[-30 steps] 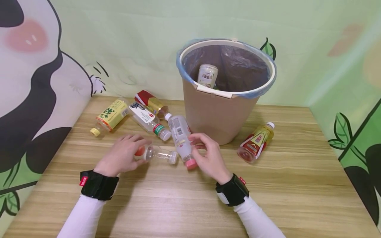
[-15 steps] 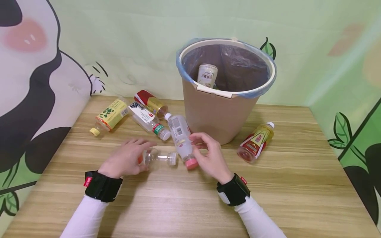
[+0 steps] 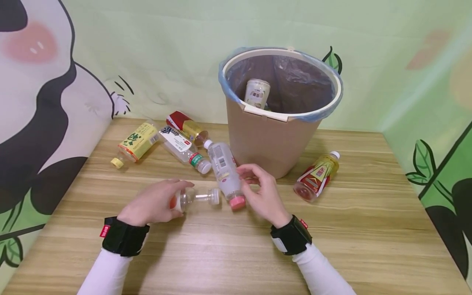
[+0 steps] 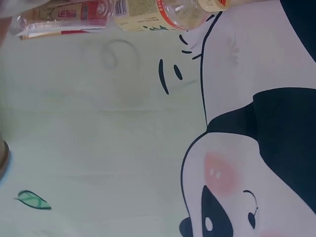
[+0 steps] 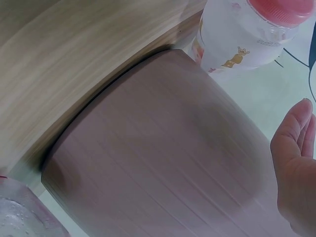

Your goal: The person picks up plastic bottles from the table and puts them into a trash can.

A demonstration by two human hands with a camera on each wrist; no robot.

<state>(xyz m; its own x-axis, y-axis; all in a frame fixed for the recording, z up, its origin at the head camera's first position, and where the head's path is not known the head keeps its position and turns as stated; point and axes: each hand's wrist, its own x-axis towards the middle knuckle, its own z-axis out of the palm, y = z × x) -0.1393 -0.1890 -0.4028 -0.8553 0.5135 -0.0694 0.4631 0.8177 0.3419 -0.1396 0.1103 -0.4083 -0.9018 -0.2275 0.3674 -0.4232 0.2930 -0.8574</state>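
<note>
My left hand (image 3: 155, 201) holds a clear plastic bottle (image 3: 199, 196) by its base end, thumb on the near side and fingers over the far side. The bottle lies on its side, white cap to the right. My right hand (image 3: 263, 192) is beside a whitish bottle with a pink cap (image 3: 225, 172), its fingers loosely bent at the bottle's right side. In the right wrist view, that pink-capped bottle (image 5: 237, 39) is above the right hand (image 5: 296, 158), with a gap showing between them. The left hand's fingers are out of the left wrist view.
Behind the hands stands a brown bin (image 3: 269, 143) with a blue liner and a can (image 3: 257, 93) inside. A yellow-labelled bottle (image 3: 138, 141), a green-banded bottle (image 3: 180, 147) and a red-gold bottle (image 3: 186, 127) lie left. Another red-gold bottle (image 3: 317, 176) lies right of the bin.
My left hand has lowered and closed around the base end of the clear bottle. The right hand has shifted very slightly right beside the pink-capped bottle.
</note>
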